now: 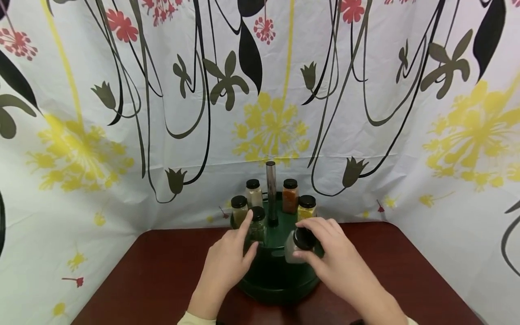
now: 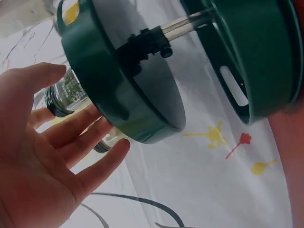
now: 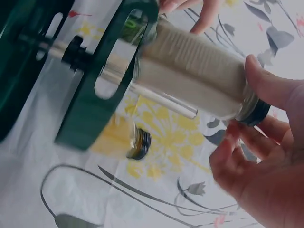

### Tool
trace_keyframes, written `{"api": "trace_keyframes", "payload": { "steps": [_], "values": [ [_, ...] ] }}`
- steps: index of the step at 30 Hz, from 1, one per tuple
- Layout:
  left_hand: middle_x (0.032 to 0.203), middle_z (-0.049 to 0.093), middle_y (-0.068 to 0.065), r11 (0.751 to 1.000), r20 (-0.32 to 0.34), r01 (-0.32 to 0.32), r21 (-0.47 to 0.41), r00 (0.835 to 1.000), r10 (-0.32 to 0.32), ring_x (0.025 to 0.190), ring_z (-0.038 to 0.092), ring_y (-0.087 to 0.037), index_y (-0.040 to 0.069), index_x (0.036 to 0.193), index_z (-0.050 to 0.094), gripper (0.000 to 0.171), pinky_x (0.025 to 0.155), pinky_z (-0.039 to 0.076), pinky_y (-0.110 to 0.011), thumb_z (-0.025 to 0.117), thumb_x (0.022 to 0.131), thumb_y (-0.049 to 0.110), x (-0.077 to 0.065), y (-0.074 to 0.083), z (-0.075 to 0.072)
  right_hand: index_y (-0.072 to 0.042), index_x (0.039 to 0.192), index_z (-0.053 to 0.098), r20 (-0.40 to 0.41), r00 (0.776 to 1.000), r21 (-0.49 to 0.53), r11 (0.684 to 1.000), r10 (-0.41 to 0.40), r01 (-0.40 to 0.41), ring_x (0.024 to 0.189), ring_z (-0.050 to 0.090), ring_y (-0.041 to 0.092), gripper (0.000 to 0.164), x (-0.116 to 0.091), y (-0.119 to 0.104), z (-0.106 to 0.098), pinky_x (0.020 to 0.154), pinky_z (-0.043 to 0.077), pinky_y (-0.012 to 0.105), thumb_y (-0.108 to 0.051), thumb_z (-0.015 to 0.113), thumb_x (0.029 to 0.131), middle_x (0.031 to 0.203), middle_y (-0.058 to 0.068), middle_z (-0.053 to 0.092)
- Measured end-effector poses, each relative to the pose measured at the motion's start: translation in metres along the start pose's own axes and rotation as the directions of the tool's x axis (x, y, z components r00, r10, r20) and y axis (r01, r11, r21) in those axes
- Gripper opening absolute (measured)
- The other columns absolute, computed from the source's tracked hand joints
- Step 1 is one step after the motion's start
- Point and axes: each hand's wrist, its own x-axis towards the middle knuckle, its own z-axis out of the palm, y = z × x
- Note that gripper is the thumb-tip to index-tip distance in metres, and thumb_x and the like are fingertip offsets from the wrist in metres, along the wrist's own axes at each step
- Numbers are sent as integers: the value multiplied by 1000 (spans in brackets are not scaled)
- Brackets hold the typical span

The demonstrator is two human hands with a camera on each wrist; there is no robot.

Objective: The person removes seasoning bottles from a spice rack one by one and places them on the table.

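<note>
My right hand (image 1: 337,257) pinches a glass spice jar (image 1: 290,251) by its black lid, thumb on one side and fingers on the other. Pale powder fills this jar, which is tilted at the front edge of a green two-tier turntable (image 1: 280,291). In the right wrist view the jar (image 3: 194,71) has its base close to the upper tier (image 3: 107,80). My left hand (image 1: 227,259) is at a jar of green herbs (image 1: 257,231), index finger by its lid and thumb apart from it. The left wrist view shows the fingers spread around that jar (image 2: 71,92).
Several more black-lidded jars stand on the upper tier: a tan one (image 1: 239,211), a cream one (image 1: 254,194), an orange-red one (image 1: 290,198) and a yellow one (image 1: 306,210). A central post (image 1: 271,189) rises between them. Behind the dark red table (image 1: 162,271) hangs a flowered cloth (image 1: 227,149).
</note>
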Motion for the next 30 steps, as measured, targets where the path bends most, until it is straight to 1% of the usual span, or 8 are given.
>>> {"api": "trace_keyframes", "payload": {
  "steps": [4,7,10,16,20,23,27,30],
  "values": [
    [109,66,-6,998,66,1,-63,998,3,76,61,-16,38,155,4,86,50,49,-28,62,92,47,3,-2,0,-27,121,58,106,994,64,998,-10,3,96,54,0,50,-11,9,-11,74,53,28,-25,82,76,116,-16,56],
    [117,63,-10,991,129,29,-128,992,-12,88,64,-21,42,154,-1,91,63,56,-37,63,89,47,3,-4,2,-26,121,58,223,975,85,996,6,-26,95,55,-1,46,-22,17,-14,73,53,27,-31,78,80,114,-16,56],
    [125,61,-11,984,167,51,-171,986,-22,91,65,-22,45,153,-4,93,70,57,-41,63,88,48,3,-7,5,-22,120,58,337,942,89,995,10,-42,93,55,1,42,-34,29,-14,72,53,28,-37,73,84,111,-15,56],
    [124,62,-12,961,202,81,-264,979,-27,67,63,-14,48,152,1,91,58,54,-35,65,87,49,4,-11,6,-17,118,58,524,851,91,991,37,-99,90,54,1,37,-55,60,-9,71,53,28,-36,69,88,107,-12,55],
    [133,56,-7,963,126,37,-265,992,-3,93,65,-19,39,153,17,80,74,57,-42,62,88,53,7,-9,4,-18,115,58,593,798,65,981,110,-183,86,52,0,35,-67,79,-8,67,53,27,-34,71,86,104,-10,53],
    [137,52,-4,975,11,-35,-220,999,38,110,60,-21,26,147,36,67,85,55,-43,60,90,52,11,-5,2,-14,113,58,603,788,49,981,122,-189,82,51,0,37,-76,91,-8,63,52,27,-33,73,85,102,-7,54],
    [130,56,-3,981,-131,-107,-160,988,86,103,63,-16,14,134,50,53,82,56,-35,62,93,44,16,0,2,-9,112,58,609,780,10,982,143,-188,79,50,2,43,-86,106,-10,60,50,27,-36,74,82,102,-2,54],
    [126,58,-3,982,-157,-100,-159,985,75,85,65,-11,12,131,51,49,72,57,-30,64,92,39,17,2,2,-8,111,58,622,768,-8,981,155,-192,79,50,3,44,-90,113,-12,59,49,27,-38,74,82,102,-1,54]
  ]
}}
